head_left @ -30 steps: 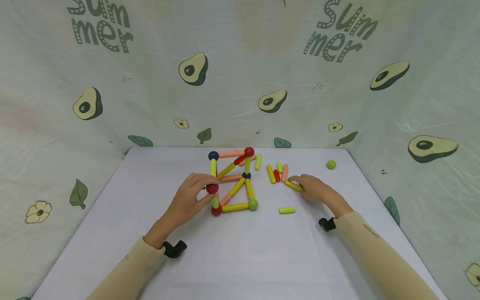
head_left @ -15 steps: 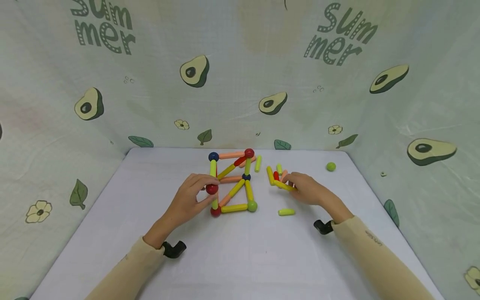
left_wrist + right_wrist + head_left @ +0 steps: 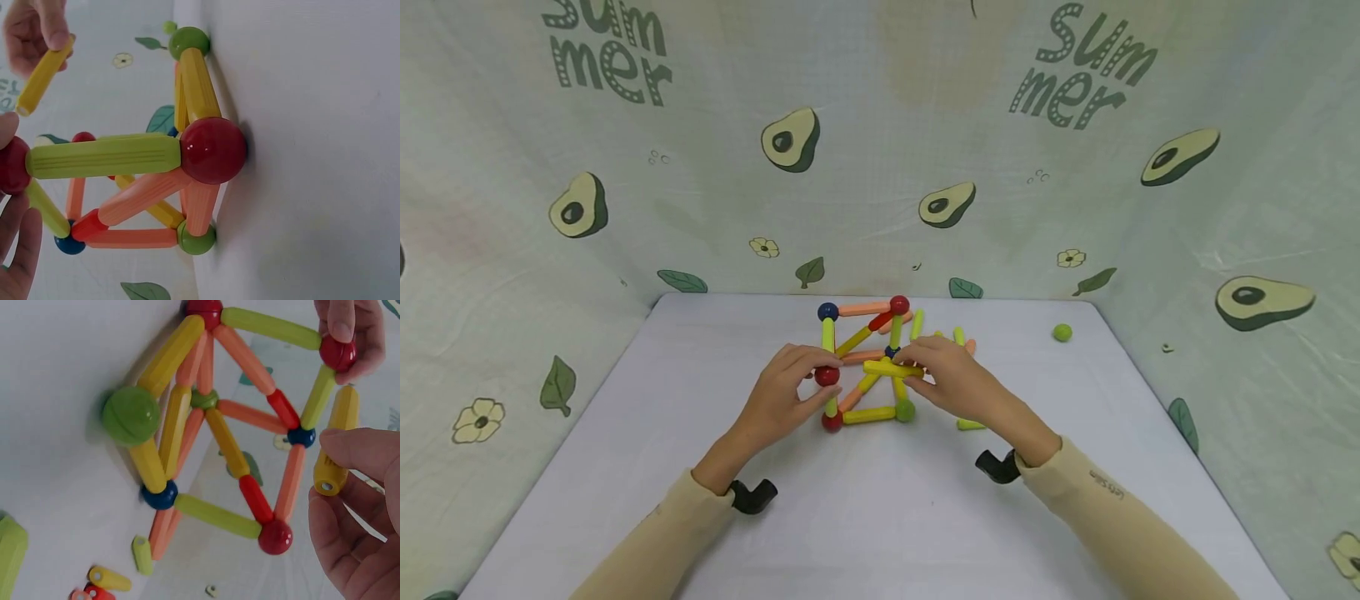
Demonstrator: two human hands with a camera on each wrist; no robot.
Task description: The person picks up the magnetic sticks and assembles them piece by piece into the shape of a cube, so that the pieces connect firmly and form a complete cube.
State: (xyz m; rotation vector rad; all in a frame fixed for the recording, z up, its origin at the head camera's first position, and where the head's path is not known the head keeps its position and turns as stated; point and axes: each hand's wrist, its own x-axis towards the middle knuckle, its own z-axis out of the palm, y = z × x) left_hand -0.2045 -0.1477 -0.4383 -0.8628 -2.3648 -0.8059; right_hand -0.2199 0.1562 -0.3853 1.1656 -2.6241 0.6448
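Note:
A frame of coloured magnetic rods and balls stands on the table. My left hand [image 3: 786, 385] pinches the red ball [image 3: 827, 376] at its near upper left corner, on top of an upright lime rod [image 3: 103, 156]. My right hand [image 3: 951, 379] holds a yellow rod [image 3: 887, 368] between thumb and fingers, in the air over the frame's right part. In the right wrist view the rod's free end points towards the red ball, with a small gap between them. Other corners carry a dark blue ball [image 3: 301, 437], a second red ball [image 3: 275, 537] and a green ball [image 3: 132, 415].
Right of the frame lie loose rods, among them a lime rod [image 3: 972, 424] near the front and a red piece [image 3: 98, 593]. A single green ball [image 3: 1062, 332] sits at the back right. A patterned cloth [image 3: 865, 167] hangs behind the table.
My right hand has picked up the yellow rod from the loose pieces and carried it left, up to the frame. My left hand stays on the red ball.

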